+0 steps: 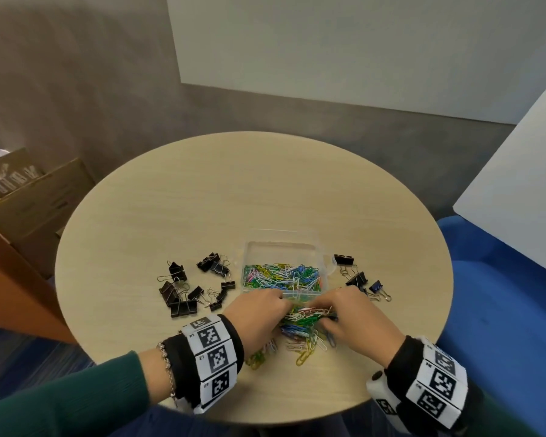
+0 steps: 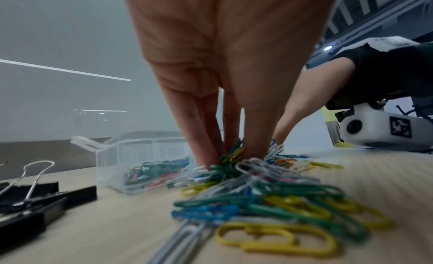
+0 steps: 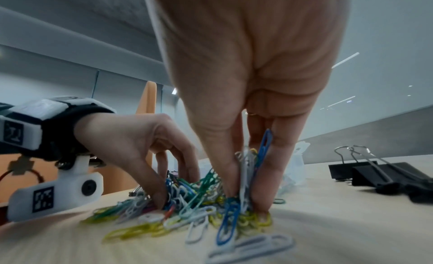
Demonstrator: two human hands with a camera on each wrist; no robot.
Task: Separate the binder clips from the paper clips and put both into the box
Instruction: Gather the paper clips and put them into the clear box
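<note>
Pale wood-grain laminate makes up the round counter, which carries everything in the sorting job. Near its middle sits a clear plastic box, lid thrown back, already part-filled with coloured wire paper clips, so that sorted handfuls have a short way to travel. Just near of the box lies the loose heap of coloured paper clips, touching its near wall. Black metal binder clips lie apart from it in two groups, a bigger one to the left and a smaller one to the right, probably pulled aside to leave the heap pure. Both hands work the heap together: the left hand has its fingers curled down into the clips, pinching a bunch, and the right hand likewise pinches a tuft, a blue clip standing up between its fingers. This looks like gathering a handful for the box.
</note>
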